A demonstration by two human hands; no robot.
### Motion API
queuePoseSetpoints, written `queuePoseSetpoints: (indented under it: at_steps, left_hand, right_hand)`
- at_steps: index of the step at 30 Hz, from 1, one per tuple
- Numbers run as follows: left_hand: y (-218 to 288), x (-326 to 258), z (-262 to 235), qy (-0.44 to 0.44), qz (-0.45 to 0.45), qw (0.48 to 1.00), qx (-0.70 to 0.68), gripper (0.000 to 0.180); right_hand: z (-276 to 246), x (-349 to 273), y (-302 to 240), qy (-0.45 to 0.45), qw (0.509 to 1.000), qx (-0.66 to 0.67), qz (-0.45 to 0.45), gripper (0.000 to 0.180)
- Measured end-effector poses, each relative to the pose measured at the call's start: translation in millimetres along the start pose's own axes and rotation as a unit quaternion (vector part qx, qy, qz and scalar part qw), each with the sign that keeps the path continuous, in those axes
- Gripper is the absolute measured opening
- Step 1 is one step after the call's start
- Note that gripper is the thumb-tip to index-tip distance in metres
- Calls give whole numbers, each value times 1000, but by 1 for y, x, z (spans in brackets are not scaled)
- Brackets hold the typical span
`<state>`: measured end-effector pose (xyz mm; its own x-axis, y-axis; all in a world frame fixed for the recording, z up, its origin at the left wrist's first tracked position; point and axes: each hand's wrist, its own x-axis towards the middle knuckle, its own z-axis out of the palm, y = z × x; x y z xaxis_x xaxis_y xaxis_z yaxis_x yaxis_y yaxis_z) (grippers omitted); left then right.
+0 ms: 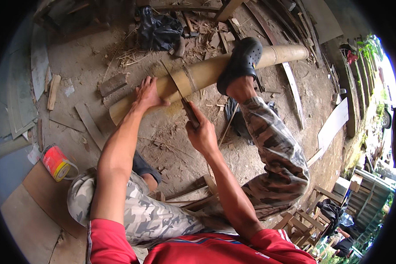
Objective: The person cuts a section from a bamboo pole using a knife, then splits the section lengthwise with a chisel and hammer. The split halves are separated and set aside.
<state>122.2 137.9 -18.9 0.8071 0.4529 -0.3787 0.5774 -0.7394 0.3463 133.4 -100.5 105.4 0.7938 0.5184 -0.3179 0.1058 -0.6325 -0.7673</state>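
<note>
While both arms reach out from the lower edge, the scene reads as follows.

Right hand: the right hand [201, 132] is closed in a fist round the dark handle of a knife [183, 100], gripping it firmly.

Knife: its narrow blade runs up toward eleven o'clock from the fist and lies against the bamboo pole [207, 72], beside a ring-like joint.

Left hand: the left hand [147, 93] lies open and flat, fingers spread, pressing on the pole at nine o'clock from the blade; it grasps nothing.

Pole: long, tan, lying on the dirt ground [83, 66], slanting from eight o'clock up to two o'clock across the upper middle.

Foot: a black perforated clog [241, 61] rests on top of the pole, at two o'clock from the right hand, with a camouflage trouser leg [275, 149] below it.

Farther out: a red and yellow can [56, 163] lies at nine o'clock near a board; a black bag [158, 30] sits at twelve o'clock among wood scraps; wooden chairs [308, 220] stand at four o'clock.
</note>
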Motion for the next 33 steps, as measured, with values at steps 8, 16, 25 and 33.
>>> queuePoseSetpoints:
  at_steps: [8, 16, 25, 33]
  left_hand:
    - [-2, -3, 17, 20, -8, 999, -29, 131]
    - [2, -11, 28, 57, 21, 998, -19, 124]
    - [13, -7, 22, 47, 23, 998, -36, 123]
    - [10, -17, 25, 54, 6, 998, -18, 120]
  right_hand:
    - [-35, -55, -42, -21, 999, -26, 4, 61]
    - [-70, -114, -46, -32, 998, -13, 55, 59]
    - [-22, -2, 14, -22, 999, 20, 45, 61]
    - [-14, -14, 5, -6, 1000, 6, -4, 66]
